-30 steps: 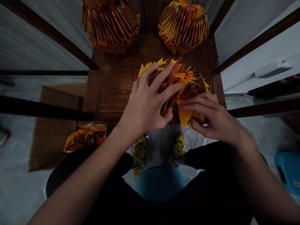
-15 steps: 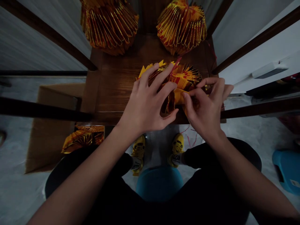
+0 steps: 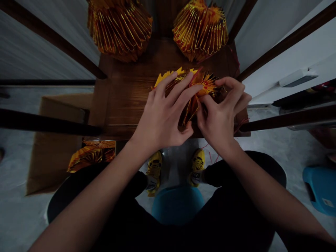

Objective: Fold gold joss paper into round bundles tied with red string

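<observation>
A pleated gold, orange and red paper ornament (image 3: 189, 111) lies on the brown wooden seat, fanned out in folds, with a red string near its top. My left hand (image 3: 164, 110) is spread over its left side, fingertips resting on the pleats and thumb held apart. On its right side, my right hand (image 3: 220, 112) pinches a fold between thumb and index finger, other fingers curled. Both hands cover much of the ornament. Behind it stand two fuller pleated paper ornaments, a larger one (image 3: 120, 33) at left and another (image 3: 201, 33) at right.
The wooden seat (image 3: 123, 94) has dark rails on both sides. At lower left a cardboard box (image 3: 52, 154) holds more pleated paper (image 3: 90, 155). A blue stool (image 3: 178, 204) shows between my legs, and another blue stool (image 3: 321, 189) is at right. Red threads lie on the floor.
My right hand has moved left and inward along the ornament. The yellow flap it pinched has folded in among the pleats. My left hand stays almost in place, its index finger straighter.
</observation>
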### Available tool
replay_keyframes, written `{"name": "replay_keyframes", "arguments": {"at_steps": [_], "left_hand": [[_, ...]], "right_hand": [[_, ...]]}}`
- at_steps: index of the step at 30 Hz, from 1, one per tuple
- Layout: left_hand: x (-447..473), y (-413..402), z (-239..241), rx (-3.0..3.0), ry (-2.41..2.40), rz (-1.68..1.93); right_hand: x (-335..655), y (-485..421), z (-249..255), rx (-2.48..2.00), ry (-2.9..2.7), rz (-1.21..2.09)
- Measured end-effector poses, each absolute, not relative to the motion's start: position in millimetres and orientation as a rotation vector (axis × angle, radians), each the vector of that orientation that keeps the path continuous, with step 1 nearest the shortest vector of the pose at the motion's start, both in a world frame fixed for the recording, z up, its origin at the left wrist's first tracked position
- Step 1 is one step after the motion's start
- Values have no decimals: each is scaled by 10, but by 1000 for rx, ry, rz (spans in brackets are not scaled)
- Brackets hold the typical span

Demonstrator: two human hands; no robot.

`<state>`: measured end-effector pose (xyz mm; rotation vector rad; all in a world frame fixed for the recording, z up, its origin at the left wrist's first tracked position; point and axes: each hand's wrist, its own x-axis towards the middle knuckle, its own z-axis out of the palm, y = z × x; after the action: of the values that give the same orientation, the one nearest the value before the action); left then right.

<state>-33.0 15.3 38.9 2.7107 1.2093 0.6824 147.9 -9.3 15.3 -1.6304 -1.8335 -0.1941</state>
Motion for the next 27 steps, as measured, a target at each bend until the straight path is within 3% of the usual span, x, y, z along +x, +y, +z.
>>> {"name": "replay_keyframes", "arguments": {"at_steps": [27], "left_hand": [[-246,140,301,2646,1392,725]], "right_hand": [[1648,-452,328,-1343,-2294,-81]]}}
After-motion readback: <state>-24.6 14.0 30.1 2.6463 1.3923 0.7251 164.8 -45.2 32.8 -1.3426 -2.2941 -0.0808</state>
